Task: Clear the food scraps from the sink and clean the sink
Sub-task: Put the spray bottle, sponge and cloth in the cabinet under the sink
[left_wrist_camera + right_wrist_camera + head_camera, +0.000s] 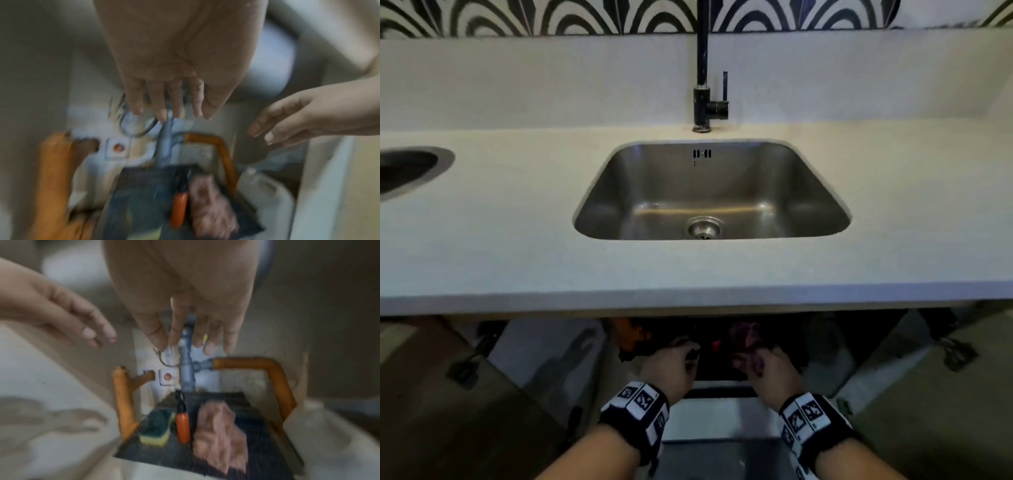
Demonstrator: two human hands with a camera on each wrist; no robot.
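Two hands reach into the open cupboard under the counter, both with fingers straight and spread, holding nothing. Left hand (671,366) hangs over the left part of a dark mesh tray (257,428); right hand (770,373) hangs over its right part, the two near but apart. On the tray, left to right: green-and-yellow sponge (157,428), orange-handled tool (183,428) with black tip, pink cloth (220,434). Tool lies just beside the cloth, sponge just left of the tool. Orange pipes (275,374) frame the tray; a grey drain pipe (186,369) stands behind it. Wrist views are blurred. Above, the steel sink (661,178) sits in the white counter (517,246), basin bare around the drain strainer (703,228), no scraps visible. Black faucet (703,99) stands behind the sink.
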